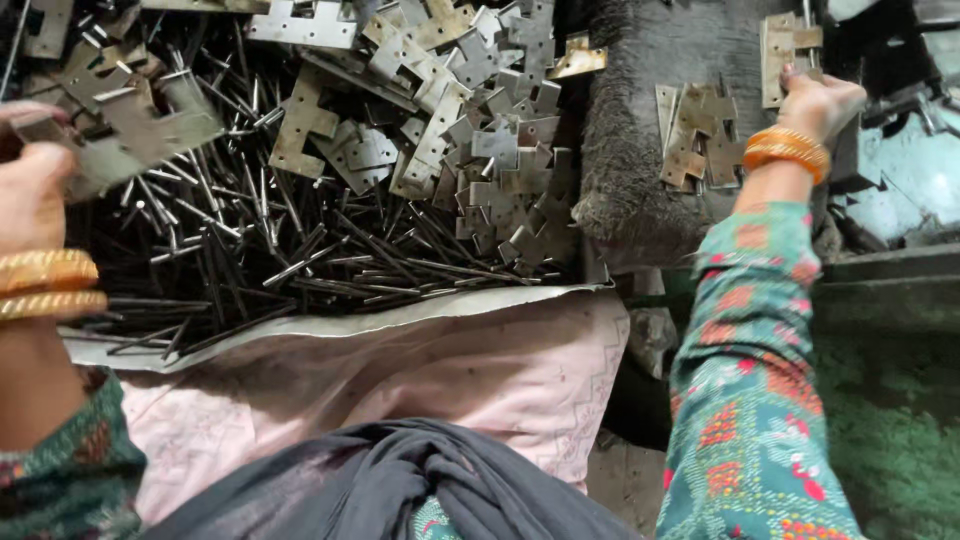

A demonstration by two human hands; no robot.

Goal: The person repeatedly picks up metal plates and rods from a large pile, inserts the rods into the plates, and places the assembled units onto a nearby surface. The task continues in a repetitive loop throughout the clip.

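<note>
At the left edge of the view, the left hand (30,185) is closed around a grey metal hinge leaf (140,125) — thumb and fingers pinch its near end, and the rest of the plate juts out to the right, tilted, above a heap of thin steel pins (250,240). Gold bangles (45,285) ring that wrist. Beyond the pins, further from the body, lies a pile of loose hinge plates (470,130), overlapping at every angle, some touching the pins at the heap's edge.

Far over at the upper right, the right hand (815,100) reaches out with an orange bangle (785,148) on the wrist and a patterned green sleeve (750,380) trailing back. Its fingertips press on a pale hinge piece (780,55) that stands upright against a dark machine part (900,110) — whether the fingers are wrapped round it or merely pushing on it cannot be told. Just to the left of this hand, a small stack of hinge leaves (695,135) rests on a dark, coarse-surfaced block (640,120). A pink cloth (450,370) covers the lap below the pins.
</note>
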